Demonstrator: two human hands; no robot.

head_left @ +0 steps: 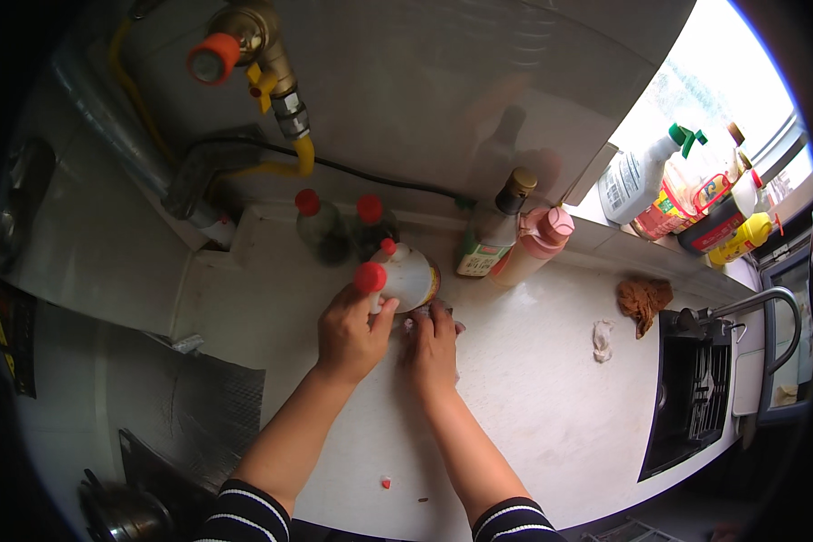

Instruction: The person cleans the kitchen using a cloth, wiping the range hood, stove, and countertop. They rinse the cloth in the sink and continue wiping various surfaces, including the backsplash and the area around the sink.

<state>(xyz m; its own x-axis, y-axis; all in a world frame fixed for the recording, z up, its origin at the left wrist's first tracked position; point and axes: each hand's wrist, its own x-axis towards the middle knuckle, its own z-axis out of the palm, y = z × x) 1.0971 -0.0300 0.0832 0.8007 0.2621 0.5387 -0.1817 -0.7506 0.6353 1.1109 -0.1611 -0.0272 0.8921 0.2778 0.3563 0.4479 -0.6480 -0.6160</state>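
Observation:
My left hand (354,332) is closed round a white-necked bottle with a red cap (369,277); most of its body is hidden by the hand. Right behind it, a translucent white plastic jug (408,278) with a smaller red cap stands on the white counter (533,379). My right hand (434,348) is closed over a crumpled pale cloth (413,322), close by the jug's base. Two dark green bottles with red caps, one left (322,237) and one right (371,230), stand behind, against the wall.
To the right stand a dark-capped glass bottle (492,233) and a pink-lidded bottle (531,248). A white rag (602,341) and brown rag (644,303) lie near the black sink (664,397). Several cleaning bottles line the windowsill. A small red-white scrap (386,482) lies near the front edge.

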